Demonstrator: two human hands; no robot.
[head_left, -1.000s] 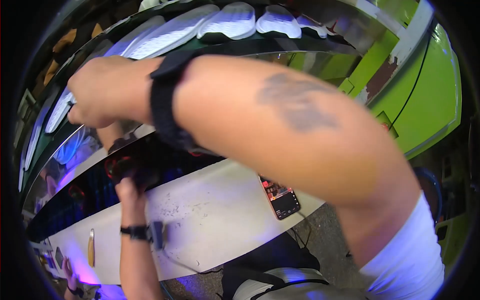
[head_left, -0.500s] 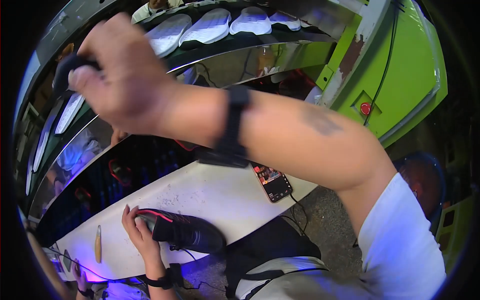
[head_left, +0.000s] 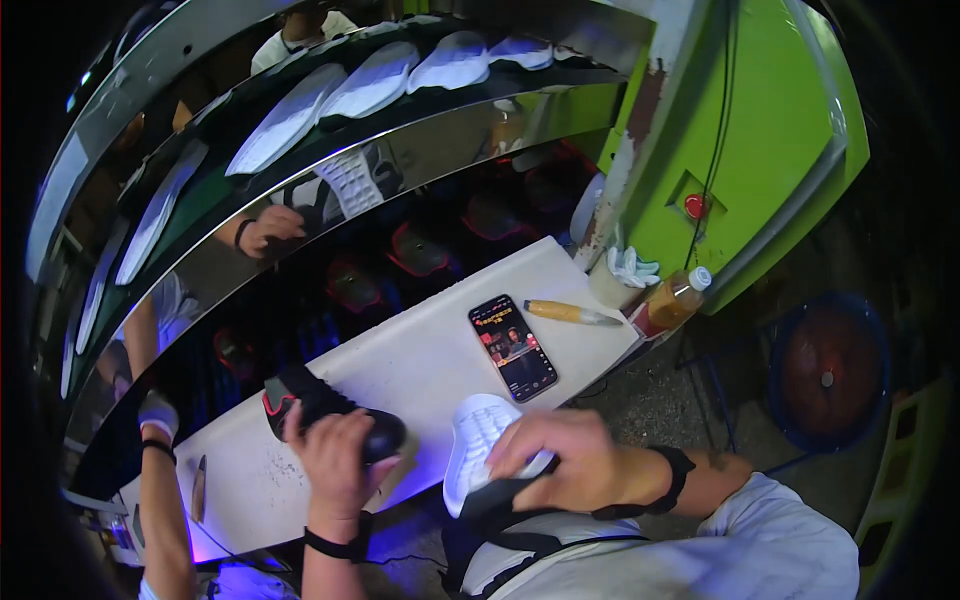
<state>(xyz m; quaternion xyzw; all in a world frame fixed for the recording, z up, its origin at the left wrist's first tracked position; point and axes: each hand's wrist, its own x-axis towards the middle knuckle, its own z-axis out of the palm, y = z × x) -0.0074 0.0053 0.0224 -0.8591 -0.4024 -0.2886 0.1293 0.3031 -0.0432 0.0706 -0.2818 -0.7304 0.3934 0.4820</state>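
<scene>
My left hand (head_left: 338,462) grips a black shoe (head_left: 318,408) with red trim by its toe end, over the front of the white table (head_left: 440,330). The shoe's opening points up and left. To its right, my right hand (head_left: 570,455) is closed around a white shoe sole (head_left: 482,432) with a bumpy inner face and a dark edge. It holds the sole just off the table's front edge, near my lap. The two pieces are apart. Part of the sole is hidden by my fingers.
A lit phone (head_left: 513,347), a yellow-handled tool (head_left: 570,313) and a slim tool (head_left: 198,488) lie on the table. A bottle (head_left: 672,302) stands right. Behind, white soles (head_left: 370,82) sit on a rack above red-edged shoes (head_left: 420,250). A co-worker's arm (head_left: 163,500) reaches in left.
My right hand has come down from the rack at upper left to my lap side, bringing the sole. My left hand has shifted from the shoe's heel to its toe, and the shoe is turned.
</scene>
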